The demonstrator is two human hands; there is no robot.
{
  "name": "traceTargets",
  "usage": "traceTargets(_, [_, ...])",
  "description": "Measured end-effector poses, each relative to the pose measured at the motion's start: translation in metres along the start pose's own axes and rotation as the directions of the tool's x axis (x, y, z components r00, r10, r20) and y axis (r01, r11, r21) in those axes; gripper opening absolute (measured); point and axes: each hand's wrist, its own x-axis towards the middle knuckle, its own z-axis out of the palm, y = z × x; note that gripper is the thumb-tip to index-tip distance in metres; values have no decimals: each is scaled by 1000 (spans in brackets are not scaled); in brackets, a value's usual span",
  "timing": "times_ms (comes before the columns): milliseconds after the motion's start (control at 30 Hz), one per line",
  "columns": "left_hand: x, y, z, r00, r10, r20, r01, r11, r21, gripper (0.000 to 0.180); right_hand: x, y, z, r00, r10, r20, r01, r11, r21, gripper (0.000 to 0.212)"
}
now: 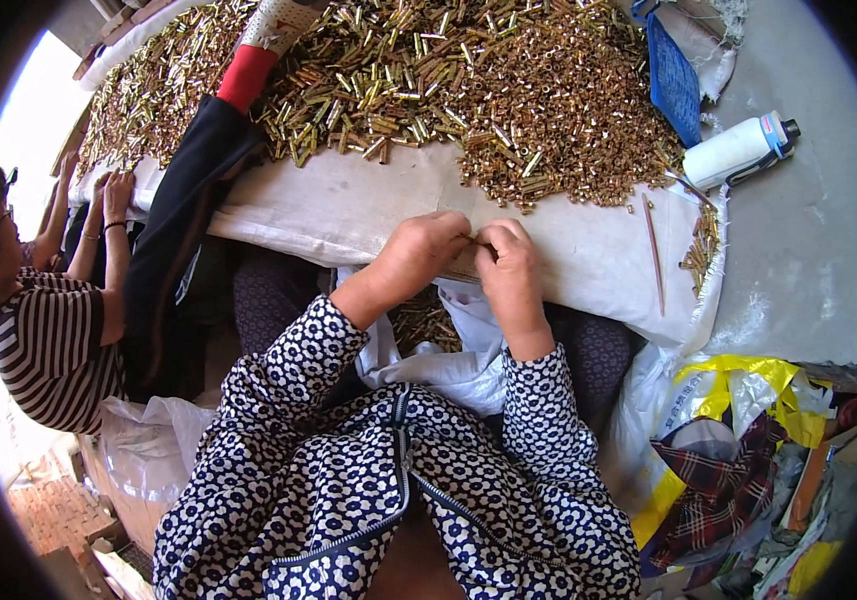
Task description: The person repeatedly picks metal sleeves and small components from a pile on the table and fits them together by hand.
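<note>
Metal parts [558, 110] lie heaped; left hand [416, 252] and right hand [510, 268] pinch a piece too hidden to identify, which loosened fingertips could drop into the sack [438, 372].

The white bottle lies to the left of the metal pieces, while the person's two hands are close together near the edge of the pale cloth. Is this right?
Not entirely: the head view shows the white bottle lying to the right of the metal pieces. The left hand and right hand are close together near the edge of the pale cloth.
</note>
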Motion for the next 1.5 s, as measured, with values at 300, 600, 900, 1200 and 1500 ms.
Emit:
traceTargets(300, [18, 31, 3, 985, 108, 133, -134, 970, 203, 9, 17, 5, -21, 990, 49, -132, -97, 918, -385, 19])
traceTargets(600, [25, -2, 9, 972, -193, 135, 226, 926, -301, 12, 24, 28, -12, 966, 68, -250, -172, 890, -423, 5])
traceTargets(900, [1, -10, -11, 881, -427, 203, 380, 385, -841, 6, 13, 30, -14, 975, -31, -219, -83, 868, -490, 7])
traceTargets(1200, [-7, -12, -16, 873, -455, 177, 325, 270, -906, 7, 10, -10, -16, 969, 156, -192, -124, 978, 167, 12])
traceTargets(1500, [-11, 1, -16, 871, -462, 165, 336, 317, -887, 8, 0, -18, 8, 973, 229, -25, -183, 835, 518, 7])
